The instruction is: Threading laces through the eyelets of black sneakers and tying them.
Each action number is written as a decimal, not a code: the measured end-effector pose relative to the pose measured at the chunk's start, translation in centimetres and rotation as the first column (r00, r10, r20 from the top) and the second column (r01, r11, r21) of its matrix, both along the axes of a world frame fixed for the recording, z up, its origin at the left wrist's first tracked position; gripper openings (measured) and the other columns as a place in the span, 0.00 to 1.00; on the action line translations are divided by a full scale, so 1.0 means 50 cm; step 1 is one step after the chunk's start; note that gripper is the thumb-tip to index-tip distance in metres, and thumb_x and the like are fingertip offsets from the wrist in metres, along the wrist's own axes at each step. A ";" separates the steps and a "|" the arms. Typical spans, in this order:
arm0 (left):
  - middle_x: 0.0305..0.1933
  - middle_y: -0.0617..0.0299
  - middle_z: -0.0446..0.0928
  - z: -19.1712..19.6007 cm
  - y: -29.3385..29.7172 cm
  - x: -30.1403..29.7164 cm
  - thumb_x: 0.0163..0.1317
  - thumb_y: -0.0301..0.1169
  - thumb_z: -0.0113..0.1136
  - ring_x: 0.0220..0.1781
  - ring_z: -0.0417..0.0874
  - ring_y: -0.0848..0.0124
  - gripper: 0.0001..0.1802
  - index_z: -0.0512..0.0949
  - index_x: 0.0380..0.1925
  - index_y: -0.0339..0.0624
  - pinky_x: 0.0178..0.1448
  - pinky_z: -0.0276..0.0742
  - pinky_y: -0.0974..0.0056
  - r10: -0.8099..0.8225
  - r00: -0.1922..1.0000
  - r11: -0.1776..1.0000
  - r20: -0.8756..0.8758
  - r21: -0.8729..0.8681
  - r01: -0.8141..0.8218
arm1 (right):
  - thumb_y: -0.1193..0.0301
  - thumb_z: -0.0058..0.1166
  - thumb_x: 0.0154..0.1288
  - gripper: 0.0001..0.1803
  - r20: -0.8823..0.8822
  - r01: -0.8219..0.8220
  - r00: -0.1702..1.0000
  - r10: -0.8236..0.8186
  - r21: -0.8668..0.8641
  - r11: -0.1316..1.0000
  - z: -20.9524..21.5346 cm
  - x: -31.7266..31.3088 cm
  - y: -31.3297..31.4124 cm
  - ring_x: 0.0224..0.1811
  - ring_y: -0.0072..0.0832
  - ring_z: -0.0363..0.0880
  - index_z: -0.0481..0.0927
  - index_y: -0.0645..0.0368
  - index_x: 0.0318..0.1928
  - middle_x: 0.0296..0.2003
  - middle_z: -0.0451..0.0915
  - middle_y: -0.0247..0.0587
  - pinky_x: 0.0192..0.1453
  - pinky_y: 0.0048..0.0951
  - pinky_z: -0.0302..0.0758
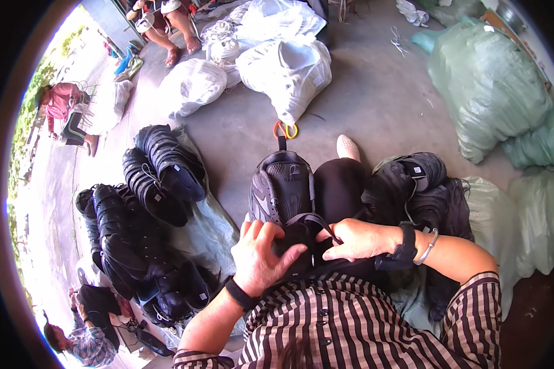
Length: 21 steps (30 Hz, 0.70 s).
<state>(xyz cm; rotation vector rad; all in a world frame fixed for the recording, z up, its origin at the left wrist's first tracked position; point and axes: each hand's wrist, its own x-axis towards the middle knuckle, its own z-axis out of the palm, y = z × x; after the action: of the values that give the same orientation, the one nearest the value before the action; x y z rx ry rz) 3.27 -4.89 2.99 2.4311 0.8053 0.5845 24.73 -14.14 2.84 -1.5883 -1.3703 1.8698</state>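
"Who's on the far left?"

"Two people: one in a red top [60, 101], one in a checked shirt [92, 349]. Next come piled black shoes [160, 270], nested too tightly to count."

"And the left hand [261, 249]?"

"Half-curled, thumb out, at the near end of one black-and-grey sneaker [283, 190]. I can't tell whether the fingers pinch anything."

"Where's that sneaker?"

"In front of the person, just left of one black-clad knee [341, 184]. Near its one pull tab [282, 143] are two ring handles [295, 133], one orange, one yellow."

"The right hand [360, 237]?"

"Partly closed, with one black strap [314, 218] between thumb and fingers, looping over the sneaker. Its wrist wears one black wristband [406, 240] and one silver bracelet [432, 246]."

"Farther right?"

"A second shoe pile [425, 190], also uncountable, then at least two bulging green sacks [486, 92]."
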 end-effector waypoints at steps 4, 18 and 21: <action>0.22 0.62 0.70 -0.025 0.011 0.003 0.51 0.35 0.69 0.26 0.71 0.66 0.13 0.75 0.23 0.41 0.33 0.70 0.64 0.043 0.999 0.997 -0.021 -0.056 -0.044 | 0.65 0.53 0.65 0.21 0.029 -0.088 0.996 0.090 -0.067 0.994 -0.007 0.002 0.004 0.18 0.16 0.67 0.74 0.68 0.52 0.16 0.70 0.28 0.24 0.21 0.65; 0.27 0.71 0.73 -0.038 0.066 -0.067 0.58 0.36 0.63 0.31 0.69 0.81 0.12 0.75 0.26 0.38 0.39 0.66 0.73 -0.008 0.993 0.554 0.118 -0.826 0.103 | 0.64 0.52 0.66 0.11 -0.143 0.299 0.927 -0.348 -0.281 0.912 0.007 0.017 0.008 0.08 0.12 0.60 0.77 0.61 0.36 0.15 0.73 0.30 0.11 0.16 0.57; 0.26 0.71 0.71 -0.038 0.058 -0.060 0.59 0.36 0.64 0.30 0.68 0.82 0.13 0.74 0.25 0.39 0.37 0.65 0.73 0.017 0.998 0.661 0.058 -0.750 0.032 | 0.65 0.53 0.66 0.11 -0.119 0.329 0.925 -0.360 -0.223 0.918 -0.001 0.001 0.006 0.08 0.11 0.60 0.76 0.61 0.36 0.15 0.73 0.30 0.11 0.15 0.56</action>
<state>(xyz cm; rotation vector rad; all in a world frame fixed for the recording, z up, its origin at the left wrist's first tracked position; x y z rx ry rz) 0.24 -1.97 1.11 1.6279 0.8018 0.2295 24.78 -13.86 2.78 -1.6089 -0.7927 1.9065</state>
